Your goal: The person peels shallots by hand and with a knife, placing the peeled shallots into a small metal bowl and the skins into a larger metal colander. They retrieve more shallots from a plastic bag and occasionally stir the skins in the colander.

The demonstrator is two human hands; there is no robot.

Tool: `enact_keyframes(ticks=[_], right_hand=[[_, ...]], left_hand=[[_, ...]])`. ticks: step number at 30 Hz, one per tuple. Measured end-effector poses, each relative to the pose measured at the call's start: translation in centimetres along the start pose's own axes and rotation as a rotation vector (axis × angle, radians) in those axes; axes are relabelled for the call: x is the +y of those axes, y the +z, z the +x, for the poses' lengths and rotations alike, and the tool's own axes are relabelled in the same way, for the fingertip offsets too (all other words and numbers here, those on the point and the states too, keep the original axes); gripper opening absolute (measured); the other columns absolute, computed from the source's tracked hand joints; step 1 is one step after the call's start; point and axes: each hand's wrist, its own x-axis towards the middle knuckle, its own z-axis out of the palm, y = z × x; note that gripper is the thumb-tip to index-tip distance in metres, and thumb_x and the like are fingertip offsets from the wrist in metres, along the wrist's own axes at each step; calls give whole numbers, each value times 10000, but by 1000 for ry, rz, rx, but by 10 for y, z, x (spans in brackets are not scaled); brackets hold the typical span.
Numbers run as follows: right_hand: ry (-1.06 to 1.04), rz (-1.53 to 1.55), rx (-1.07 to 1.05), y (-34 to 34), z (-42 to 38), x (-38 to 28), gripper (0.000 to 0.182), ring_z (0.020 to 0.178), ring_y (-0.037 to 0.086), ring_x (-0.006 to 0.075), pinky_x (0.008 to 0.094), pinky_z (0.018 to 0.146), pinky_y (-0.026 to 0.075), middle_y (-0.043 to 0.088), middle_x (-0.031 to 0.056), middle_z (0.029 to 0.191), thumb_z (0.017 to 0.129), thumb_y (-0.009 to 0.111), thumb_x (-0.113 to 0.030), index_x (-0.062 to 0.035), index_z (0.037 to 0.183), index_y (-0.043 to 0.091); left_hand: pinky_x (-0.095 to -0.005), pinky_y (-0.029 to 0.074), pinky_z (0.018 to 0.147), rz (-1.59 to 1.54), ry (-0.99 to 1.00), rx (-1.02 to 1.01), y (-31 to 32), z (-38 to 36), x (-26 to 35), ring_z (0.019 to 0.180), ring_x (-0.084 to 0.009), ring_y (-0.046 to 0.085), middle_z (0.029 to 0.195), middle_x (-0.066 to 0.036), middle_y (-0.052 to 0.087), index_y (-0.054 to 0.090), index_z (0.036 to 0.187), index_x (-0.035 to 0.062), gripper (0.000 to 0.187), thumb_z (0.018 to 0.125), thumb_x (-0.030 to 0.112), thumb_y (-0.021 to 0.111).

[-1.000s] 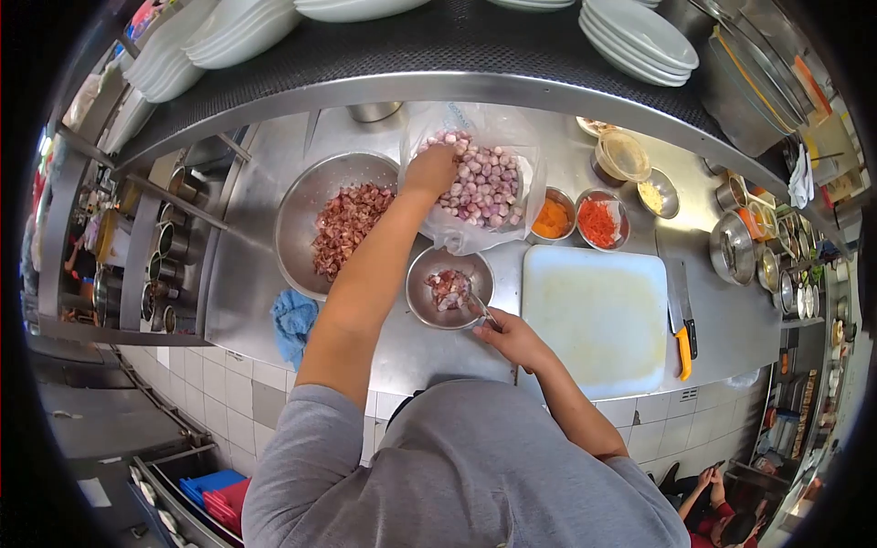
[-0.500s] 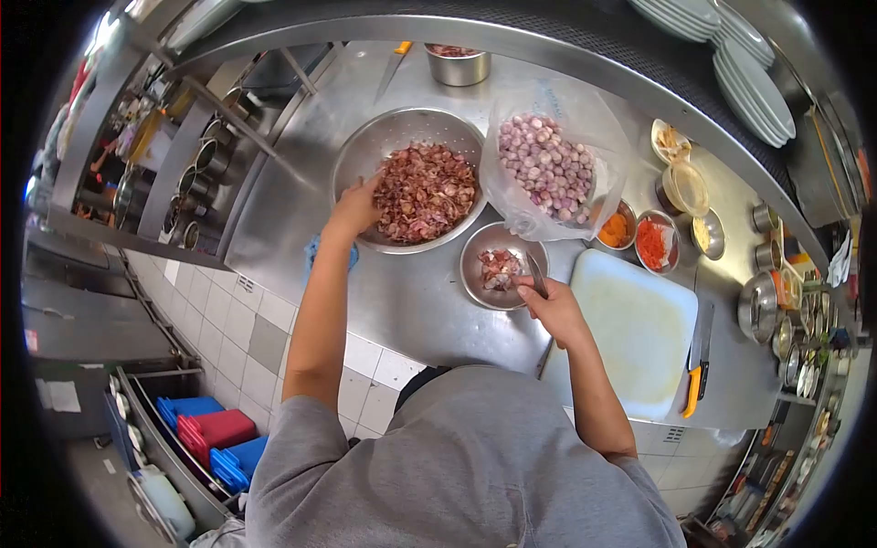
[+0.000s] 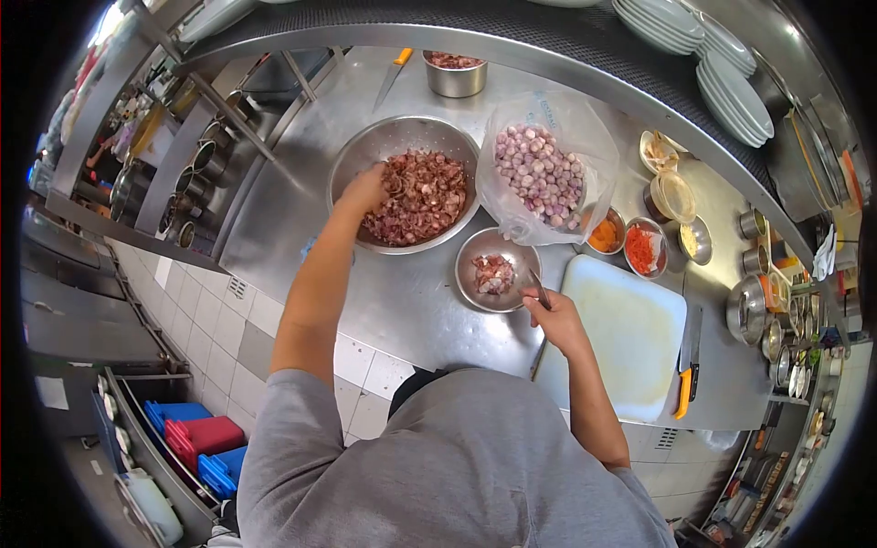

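My left hand [image 3: 365,191] reaches into the large steel colander [image 3: 347,155], its fingertips at the edge of the reddish onion skins and shallots [image 3: 425,196]; its fingers are partly hidden. My right hand [image 3: 554,318] is closed on a small knife [image 3: 543,294], whose blade lies over the rim of a small steel bowl [image 3: 471,290]. Inside that bowl is a little heap of shallot pieces [image 3: 493,274]. Behind it, an open plastic bag [image 3: 598,151] holds many small purple shallots [image 3: 539,173].
A white cutting board [image 3: 612,338] lies on the right, with knives [image 3: 685,388] beside it. Bowls of orange pieces [image 3: 604,236] and red pieces [image 3: 640,249] stand behind it. A steel pot [image 3: 457,80] and another knife [image 3: 393,78] are at the back, under a shelf [image 3: 548,57].
My left hand has pushed further into the heap in the colander. My right hand and the knife have drawn slightly away from the shallot pieces, toward the bowl's right rim.
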Motion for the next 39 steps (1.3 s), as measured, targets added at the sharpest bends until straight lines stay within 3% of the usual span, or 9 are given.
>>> enact_keyframes(ticks=[4,7,12,17,21,29,33,35,39], right_hand=[[30,31,3,-6,-5,9,279,608,541,89,261,580,449,594,-4,712,931,628,-226,-43,1134,678],[15,59,4,-6,-2,9,281,608,535,84,257,575,436,592,-10,707,930,630,-216,-36,1142,672],[24,27,-35,-3,-1,4,302,610,520,77,250,580,415,564,-21,680,941,616,-240,-44,1165,667],[27,-20,-90,3,-8,-1,334,615,507,74,249,598,418,544,-21,663,948,606,-272,-65,1204,660],[48,-16,-123,-1,-15,-2,342,622,512,77,250,604,429,550,-15,671,944,617,-276,-73,1217,658],[76,9,-117,-4,-11,4,341,632,535,84,257,600,450,574,-9,701,934,635,-266,-66,1209,662],[41,20,-129,3,-3,-1,334,650,542,87,252,615,453,580,-8,720,939,628,-262,-63,1205,662],[22,28,-136,8,-1,-4,332,655,542,88,250,620,453,582,-8,727,941,625,-261,-62,1205,662],[37,-14,-165,3,-9,-11,331,651,530,85,246,627,451,583,-11,736,944,619,-258,-61,1208,660]], left_hand=[[-449,493,892,-205,-122,-41,-25,2,-12,1033,-356,623,1141,-189,644,662,1109,125,341,774,170,708],[-415,508,837,197,103,368,-34,-6,-6,921,-321,651,985,-156,676,680,1115,141,344,771,149,686],[-453,481,932,-98,0,-15,-37,-8,52,1124,-357,569,1190,-111,604,673,1147,178,343,806,221,673],[-501,451,972,214,577,412,29,-40,89,1214,-350,513,1409,-129,481,661,1188,237,406,785,266,708],[-515,429,992,144,230,-11,31,-20,55,1207,-371,500,1324,-119,512,679,1157,249,407,755,261,742],[-523,425,962,268,-5,320,-36,-8,53,1167,-345,520,1297,-135,551,731,1027,199,234,808,270,689],[-569,386,1005,284,52,81,-21,15,76,1229,-344,478,1396,-118,489,702,1118,206,330,799,291,688],[-568,356,1048,-56,432,247,7,10,90,1254,-369,454,1375,-123,505,651,1213,195,421,808,309,680],[-501,376,1058,76,334,-80,45,-13,101,1272,-375,453,1419,-123,476,595,1287,179,501,809,300,684]])
